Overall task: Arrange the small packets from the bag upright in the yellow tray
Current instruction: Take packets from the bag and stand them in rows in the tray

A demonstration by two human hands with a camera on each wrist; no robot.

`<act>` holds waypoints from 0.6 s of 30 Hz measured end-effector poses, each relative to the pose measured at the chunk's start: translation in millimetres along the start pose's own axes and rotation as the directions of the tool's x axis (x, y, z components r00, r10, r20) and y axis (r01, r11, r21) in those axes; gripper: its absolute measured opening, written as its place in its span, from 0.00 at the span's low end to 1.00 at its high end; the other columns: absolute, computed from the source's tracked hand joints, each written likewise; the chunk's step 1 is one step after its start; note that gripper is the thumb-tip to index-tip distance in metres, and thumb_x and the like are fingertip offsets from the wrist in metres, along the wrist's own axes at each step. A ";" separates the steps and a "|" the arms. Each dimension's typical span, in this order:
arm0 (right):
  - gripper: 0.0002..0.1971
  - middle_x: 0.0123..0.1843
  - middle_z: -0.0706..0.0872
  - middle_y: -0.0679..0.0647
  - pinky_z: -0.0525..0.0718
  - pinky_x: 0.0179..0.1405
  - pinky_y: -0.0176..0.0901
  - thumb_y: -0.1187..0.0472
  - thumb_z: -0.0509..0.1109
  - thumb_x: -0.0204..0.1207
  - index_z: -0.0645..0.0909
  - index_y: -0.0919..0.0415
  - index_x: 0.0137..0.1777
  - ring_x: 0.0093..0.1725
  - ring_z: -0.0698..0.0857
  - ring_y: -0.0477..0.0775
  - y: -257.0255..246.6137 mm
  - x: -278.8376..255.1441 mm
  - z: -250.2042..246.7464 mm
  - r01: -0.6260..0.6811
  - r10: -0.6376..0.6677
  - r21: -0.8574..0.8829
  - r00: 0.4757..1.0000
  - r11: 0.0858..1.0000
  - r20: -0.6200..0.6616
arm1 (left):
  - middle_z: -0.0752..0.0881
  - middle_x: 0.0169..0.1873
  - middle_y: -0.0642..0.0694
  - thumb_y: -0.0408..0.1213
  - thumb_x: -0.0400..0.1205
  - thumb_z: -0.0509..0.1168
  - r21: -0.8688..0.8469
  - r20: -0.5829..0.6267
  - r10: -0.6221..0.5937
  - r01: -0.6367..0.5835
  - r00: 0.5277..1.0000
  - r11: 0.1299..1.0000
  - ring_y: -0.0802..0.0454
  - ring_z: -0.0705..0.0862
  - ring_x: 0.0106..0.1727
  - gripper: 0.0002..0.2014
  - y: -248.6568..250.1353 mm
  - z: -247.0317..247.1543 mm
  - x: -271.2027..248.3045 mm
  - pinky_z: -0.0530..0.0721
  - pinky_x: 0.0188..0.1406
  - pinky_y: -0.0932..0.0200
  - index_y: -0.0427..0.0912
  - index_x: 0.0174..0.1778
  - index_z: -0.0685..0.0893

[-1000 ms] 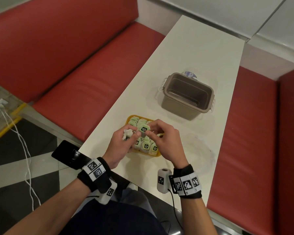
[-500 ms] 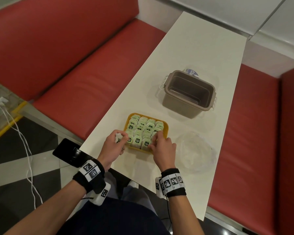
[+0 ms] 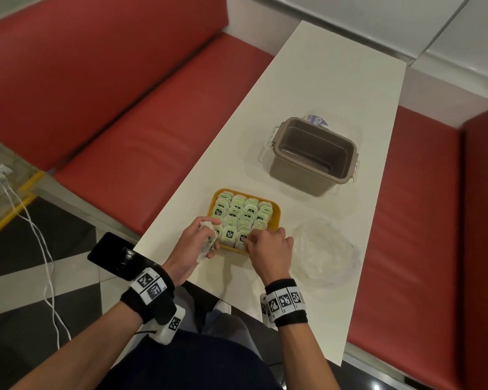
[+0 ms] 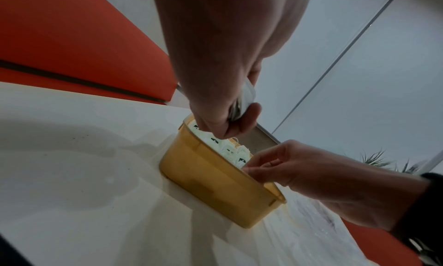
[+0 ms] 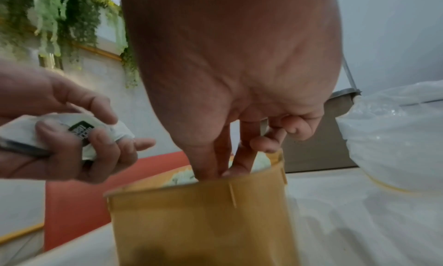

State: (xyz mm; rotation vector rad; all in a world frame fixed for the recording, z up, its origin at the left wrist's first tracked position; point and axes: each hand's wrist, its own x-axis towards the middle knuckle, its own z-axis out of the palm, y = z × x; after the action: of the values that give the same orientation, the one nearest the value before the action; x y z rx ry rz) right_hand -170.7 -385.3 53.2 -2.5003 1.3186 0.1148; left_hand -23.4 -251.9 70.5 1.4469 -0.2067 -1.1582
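- The yellow tray (image 3: 275, 218) is seen on the white table (image 3: 321, 88), packed with rows of upright green-and-white packets (image 3: 241, 213).
- Beyond the yellow tray, a brown tub (image 3: 313, 156) is shown with nothing visible inside; to the tray's right, the clear plastic bag (image 3: 326, 251) lies crumpled and flattened.
- A few spare packets (image 5: 79, 130) are clasped in the left hand (image 3: 193, 246) at the tray's near left corner.
- The right hand (image 3: 269, 250) is placed at the tray's near right corner, its fingertips (image 5: 227, 168) pushed down among the packets; whether one is pinched cannot be told.
- The printed label on the held packets is revealed only by the right wrist view.
- The tray's deep side wall is shown by the wrist views alone; the packet rows are laid out by the head view.
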 end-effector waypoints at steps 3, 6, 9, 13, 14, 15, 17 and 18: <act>0.11 0.50 0.92 0.45 0.75 0.55 0.56 0.46 0.67 0.89 0.90 0.45 0.55 0.57 0.81 0.58 -0.6 -1.5 -6.5 0.026 -0.014 0.145 0.997 0.989 -0.079 | 0.86 0.47 0.36 0.25 0.91 0.55 -0.014 0.100 -0.012 0.013 0.995 1.000 0.42 0.82 0.44 0.20 6.9 4.4 -5.6 0.74 0.34 0.51 0.44 0.72 0.85; 0.08 0.47 0.92 0.37 0.82 0.51 0.44 0.46 0.72 0.89 0.91 0.44 0.53 0.51 0.87 0.42 -4.2 -4.7 -26.6 0.133 -0.073 0.533 0.989 0.836 -0.132 | 0.89 0.52 0.34 0.28 0.94 0.58 0.022 0.183 0.028 -0.033 0.983 0.999 0.42 0.86 0.45 0.18 10.8 10.3 -13.0 0.76 0.34 0.52 0.48 0.77 0.80; 0.08 0.45 0.91 0.36 0.78 0.42 0.29 0.44 0.74 0.89 0.92 0.45 0.56 0.46 0.88 0.36 -13.3 -12.4 -54.6 0.116 -0.103 0.705 0.993 0.700 -0.060 | 0.90 0.52 0.35 0.34 0.95 0.63 0.101 0.250 0.086 -0.115 0.964 0.988 0.42 0.88 0.44 0.14 12.5 14.1 -17.1 0.79 0.33 0.53 0.48 0.76 0.76; 0.10 0.42 0.91 0.45 0.85 0.39 0.37 0.38 0.77 0.84 0.87 0.40 0.58 0.39 0.89 0.42 -12.7 -15.0 -63.1 0.119 -0.220 0.701 0.974 0.703 0.056 | 0.92 0.47 0.44 0.40 0.94 0.65 0.225 0.290 0.104 -0.173 0.951 0.959 0.44 0.88 0.41 0.12 12.5 17.6 -18.3 0.77 0.31 0.55 0.45 0.70 0.72; 0.10 0.42 0.90 0.45 0.84 0.37 0.35 0.41 0.79 0.84 0.87 0.43 0.57 0.36 0.89 0.40 -11.6 -14.7 -63.3 0.123 -0.234 0.708 0.970 0.696 0.062 | 0.92 0.47 0.43 0.39 0.94 0.65 0.238 0.295 0.102 -0.176 0.950 0.955 0.43 0.88 0.41 0.11 12.2 17.7 -18.3 0.76 0.30 0.55 0.45 0.69 0.71; 0.09 0.41 0.89 0.45 0.81 0.35 0.32 0.45 0.80 0.84 0.88 0.46 0.55 0.33 0.87 0.39 -10.6 -14.9 -64.9 0.128 -0.238 0.727 0.970 0.675 0.051 | 0.92 0.47 0.40 0.38 0.94 0.66 0.240 0.301 0.104 -0.180 0.948 0.954 0.43 0.88 0.40 0.11 12.3 17.8 -18.7 0.75 0.29 0.55 0.44 0.68 0.71; 0.09 0.43 0.88 0.45 0.80 0.38 0.33 0.47 0.81 0.83 0.88 0.50 0.51 0.34 0.86 0.39 -7.5 -14.3 -64.5 0.124 -0.200 0.779 0.980 0.614 0.001 | 0.92 0.47 0.37 0.38 0.93 0.68 0.223 0.307 0.111 -0.185 0.945 0.957 0.42 0.88 0.39 0.12 13.4 17.7 -19.1 0.72 0.26 0.56 0.41 0.67 0.74; 0.09 0.44 0.89 0.45 0.82 0.41 0.37 0.47 0.82 0.83 0.88 0.49 0.49 0.37 0.86 0.40 -5.5 -14.4 -63.0 0.105 -0.163 0.805 0.987 0.585 -0.010 | 0.92 0.46 0.36 0.38 0.92 0.69 0.216 0.303 0.117 -0.187 0.946 0.958 0.42 0.87 0.38 0.12 14.4 17.7 -19.2 0.71 0.26 0.57 0.40 0.66 0.76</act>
State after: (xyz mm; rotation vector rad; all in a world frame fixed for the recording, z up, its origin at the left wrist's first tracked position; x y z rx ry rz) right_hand -179.1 -390.4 117.3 -1.7523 0.8448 -0.3662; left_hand -38.6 -253.9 96.0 1.4376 -0.6736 -1.2434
